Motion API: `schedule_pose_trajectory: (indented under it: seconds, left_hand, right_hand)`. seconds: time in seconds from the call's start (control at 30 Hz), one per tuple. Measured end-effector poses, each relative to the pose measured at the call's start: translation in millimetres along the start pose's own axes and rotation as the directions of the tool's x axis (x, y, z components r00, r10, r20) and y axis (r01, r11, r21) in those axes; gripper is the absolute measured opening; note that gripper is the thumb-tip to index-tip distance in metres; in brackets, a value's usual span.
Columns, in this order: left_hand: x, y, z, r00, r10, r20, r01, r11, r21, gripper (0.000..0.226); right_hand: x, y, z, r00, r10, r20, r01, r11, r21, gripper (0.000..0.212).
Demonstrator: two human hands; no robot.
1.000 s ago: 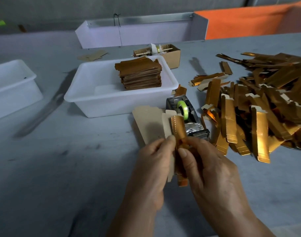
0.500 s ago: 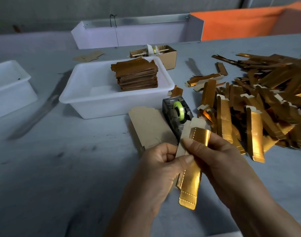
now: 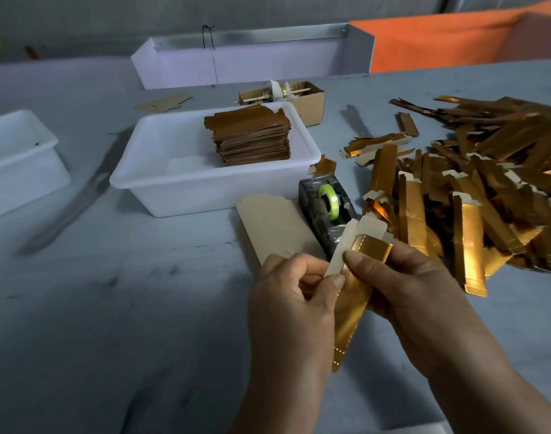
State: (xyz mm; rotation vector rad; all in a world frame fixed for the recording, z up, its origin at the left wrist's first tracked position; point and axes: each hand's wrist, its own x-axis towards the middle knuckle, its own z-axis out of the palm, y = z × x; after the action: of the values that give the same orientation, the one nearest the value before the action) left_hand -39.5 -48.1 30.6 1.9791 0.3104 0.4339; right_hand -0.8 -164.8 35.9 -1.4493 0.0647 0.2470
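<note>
Both my hands hold one long gold foil carton blank [image 3: 351, 311] above the grey table, its white flaps pointing away from me. My left hand [image 3: 294, 308] pinches its left edge between thumb and curled fingers. My right hand [image 3: 402, 289] grips the upper end, thumb lying across the gold face. A black tape dispenser [image 3: 325, 211] with a green tape roll sits just beyond the blank. A big heap of the same gold blanks [image 3: 474, 183] spreads over the table to the right.
A white tub [image 3: 161, 183] holds a stack of flat brown-gold blanks [image 3: 252, 136]. A flat brown card [image 3: 274, 227] lies left of the dispenser. Another white tub [image 3: 20, 161] is at far left, a small cardboard box [image 3: 311, 104] behind, a white tray [image 3: 236, 61] beyond.
The blank has turned from edge-on to show its gold face, and its upper end has opened into a box shape. Both hands shifted slightly right with it.
</note>
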Motion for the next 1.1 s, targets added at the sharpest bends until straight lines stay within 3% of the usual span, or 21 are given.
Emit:
schedule_pose_trajectory:
  seconds: [0.1, 0.2, 0.27, 0.4, 0.47, 0.53, 0.6, 0.63, 0.7, 0.73, 0.8, 0.9, 1.0, 1.1]
  left_hand:
    - [-4.7, 4.3, 2.3, 0.979, 0.189, -0.081, -0.172, 0.968, 0.183, 0.011]
    - [-13.9, 4.0, 9.6, 0.904, 0.426, 0.026, -0.373, 0.759, 0.534, 0.019]
    - [-20.0, 7.5, 13.5, 0.922, 0.38, 0.071, -0.325, 0.664, 0.673, 0.035]
    - [-19.3, 13.0, 20.1, 0.947, 0.095, 0.307, -0.296, 0.629, 0.719, 0.045]
    - [-19.7, 15.9, 20.6, 0.95, 0.144, 0.276, -0.301, 0.654, 0.694, 0.036]
    - [-21.8, 12.4, 21.2, 0.956, 0.245, 0.162, -0.289, 0.688, 0.665, 0.024]
    - [-25.1, 9.2, 21.2, 0.952, 0.247, 0.183, -0.307, 0.798, 0.52, 0.039]
    - [-23.8, 11.7, 18.9, 0.97, 0.184, 0.157, -0.233, 0.887, 0.399, 0.039]
    - [-14.6, 11.5, 13.8, 0.985, -0.11, 0.131, 0.106, 0.993, 0.044, 0.024]
    - [-10.0, 9.9, 9.2, 0.944, -0.262, 0.2, 0.294, 0.944, -0.151, 0.018]
    - [-2.8, 5.6, -2.1, 0.845, -0.372, 0.386, 0.502, 0.799, -0.331, 0.012]
    - [0.7, 2.3, -10.4, 0.778, -0.323, 0.539, 0.571, 0.722, -0.391, 0.006]
    - [7.0, -0.1, -13.0, 0.82, -0.343, 0.458, 0.547, 0.703, -0.454, 0.018]
    - [17.5, -4.1, -18.7, 0.866, -0.411, 0.284, 0.497, 0.648, -0.577, 0.012]
  right_hand:
    - [1.4, 0.1, 5.1, 1.0, -0.001, -0.016, 0.002, 1.0, 0.023, 0.024]
    - [2.1, -2.8, 9.2, 1.0, 0.012, -0.015, -0.011, 0.998, 0.07, 0.029]
    - [3.4, -4.3, 9.6, 1.0, 0.017, -0.016, -0.016, 0.998, 0.064, 0.025]
    - [0.0, -7.5, 10.2, 0.999, -0.026, -0.02, 0.026, 0.999, -0.025, 0.026]
    - [-2.6, -6.8, 11.5, 0.998, -0.061, -0.002, 0.061, 0.994, -0.09, 0.032]
    - [-0.2, -2.6, 8.2, 0.997, -0.066, -0.048, 0.057, 0.986, -0.158, 0.028]
    - [2.2, -0.1, 3.4, 0.997, -0.029, -0.076, 0.022, 0.996, -0.086, 0.014]
    - [1.6, 0.4, 1.8, 0.998, -0.006, -0.064, 0.004, 0.999, -0.04, 0.015]
    - [-0.2, 1.2, -1.3, 0.999, 0.029, -0.027, -0.028, 0.999, 0.028, 0.022]
    - [-1.3, 1.3, -2.0, 0.999, 0.043, -0.019, -0.042, 0.997, 0.061, 0.021]
    - [-2.4, 1.9, -3.4, 0.997, 0.07, -0.026, -0.067, 0.994, 0.088, 0.021]
    - [-2.1, -1.0, -4.3, 0.996, 0.079, -0.035, -0.08, 0.997, -0.019, 0.034]
    - [4.5, -16.1, -8.4, 0.992, -0.089, -0.086, 0.067, 0.971, -0.229, 0.044]
    - [28.2, -30.2, -19.9, 0.975, -0.189, -0.119, 0.12, 0.892, -0.435, 0.023]
